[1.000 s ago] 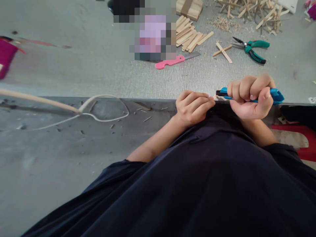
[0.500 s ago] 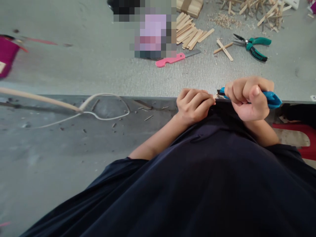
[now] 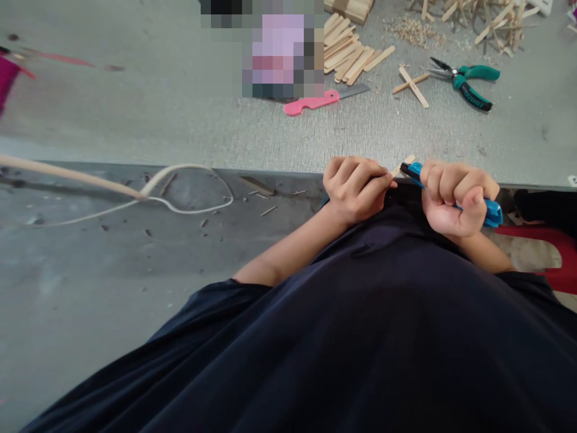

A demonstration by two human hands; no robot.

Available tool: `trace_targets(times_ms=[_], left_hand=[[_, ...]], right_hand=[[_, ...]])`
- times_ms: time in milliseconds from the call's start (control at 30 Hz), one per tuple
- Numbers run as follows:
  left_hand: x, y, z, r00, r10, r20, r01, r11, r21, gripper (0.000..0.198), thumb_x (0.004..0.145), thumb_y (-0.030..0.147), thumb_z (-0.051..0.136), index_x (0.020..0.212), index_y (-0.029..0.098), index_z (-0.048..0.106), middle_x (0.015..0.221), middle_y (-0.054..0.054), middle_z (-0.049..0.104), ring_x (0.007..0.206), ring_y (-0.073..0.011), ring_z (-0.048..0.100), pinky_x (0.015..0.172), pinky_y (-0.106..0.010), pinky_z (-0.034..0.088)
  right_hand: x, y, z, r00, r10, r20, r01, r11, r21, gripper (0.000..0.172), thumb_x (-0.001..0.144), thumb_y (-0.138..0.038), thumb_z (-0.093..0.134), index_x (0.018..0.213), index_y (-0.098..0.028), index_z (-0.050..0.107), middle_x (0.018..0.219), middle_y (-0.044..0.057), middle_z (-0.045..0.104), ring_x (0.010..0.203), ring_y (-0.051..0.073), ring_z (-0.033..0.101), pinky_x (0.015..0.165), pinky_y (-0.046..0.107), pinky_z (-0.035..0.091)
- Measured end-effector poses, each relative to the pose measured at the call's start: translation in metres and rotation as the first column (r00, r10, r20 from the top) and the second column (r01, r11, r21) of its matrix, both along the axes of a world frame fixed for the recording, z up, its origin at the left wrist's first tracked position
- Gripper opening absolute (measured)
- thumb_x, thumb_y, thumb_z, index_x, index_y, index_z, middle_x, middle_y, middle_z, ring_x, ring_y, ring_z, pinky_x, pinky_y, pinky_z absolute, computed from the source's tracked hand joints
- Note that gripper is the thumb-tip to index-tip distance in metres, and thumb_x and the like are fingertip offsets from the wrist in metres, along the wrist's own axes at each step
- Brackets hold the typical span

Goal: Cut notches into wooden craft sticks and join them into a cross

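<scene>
At the table's front edge, my left hand (image 3: 358, 187) is closed, its thumb and finger pinching a wooden craft stick (image 3: 409, 160). The stick's pale end pokes out to the right. My right hand (image 3: 460, 195) is wrapped round a blue utility knife (image 3: 493, 212) with a black front end, which lies against the stick. I cannot make out the blade. Beyond my hands, two craft sticks (image 3: 413, 87) lie crossed. Green-handled pliers (image 3: 473, 81) rest open to their right.
A pink folding knife (image 3: 313, 103) lies with its blade out near a pile of craft sticks (image 3: 347, 57). Wood shavings (image 3: 417, 32) and split sticks (image 3: 500, 24) litter the back. A pale cord loop (image 3: 193, 207) hangs at left; a red stool (image 3: 536, 237) stands below right.
The knife has tilted, its rear end dropping toward me, and my right hand has turned with it. More of the craft stick shows beyond my left fingers. The view has shifted slightly.
</scene>
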State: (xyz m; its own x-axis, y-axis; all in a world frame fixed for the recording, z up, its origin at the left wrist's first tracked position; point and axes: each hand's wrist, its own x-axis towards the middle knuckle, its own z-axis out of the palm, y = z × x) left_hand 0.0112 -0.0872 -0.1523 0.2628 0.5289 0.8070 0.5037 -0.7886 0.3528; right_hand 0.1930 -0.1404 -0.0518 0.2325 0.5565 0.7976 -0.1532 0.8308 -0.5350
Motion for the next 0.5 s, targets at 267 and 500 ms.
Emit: trace_targets(times_ms=[267,500], left_hand=[[0.003,-0.004,0.004,0.999,0.043,-0.030,-0.043,0.999,-0.003,0.034,0.121,0.051,0.067,0.096,0.033,0.080,0.096,-0.006,0.085,0.099,-0.0303,0.080,0.097,-0.058,0.057],[0.002,-0.008,0.013,0.998,0.062,-0.028,-0.058,0.992,0.108,0.021,0.120,0.042,0.070,0.106,0.034,0.084,0.097,-0.005,0.086,0.100,-0.0291,0.081,0.094,-0.052,0.054]], right_hand=[[0.000,-0.008,-0.038,0.984,-0.121,0.130,0.113,0.991,0.068,0.069,0.113,-0.076,0.062,0.067,-0.031,0.035,0.057,-0.006,0.020,0.039,0.018,0.030,0.052,0.047,0.048],[0.043,-0.040,-0.031,0.735,-0.473,0.486,0.534,0.845,0.014,0.034,0.102,-0.067,0.079,0.099,-0.033,0.086,0.100,0.009,0.066,0.088,0.032,0.073,0.076,0.056,0.066]])
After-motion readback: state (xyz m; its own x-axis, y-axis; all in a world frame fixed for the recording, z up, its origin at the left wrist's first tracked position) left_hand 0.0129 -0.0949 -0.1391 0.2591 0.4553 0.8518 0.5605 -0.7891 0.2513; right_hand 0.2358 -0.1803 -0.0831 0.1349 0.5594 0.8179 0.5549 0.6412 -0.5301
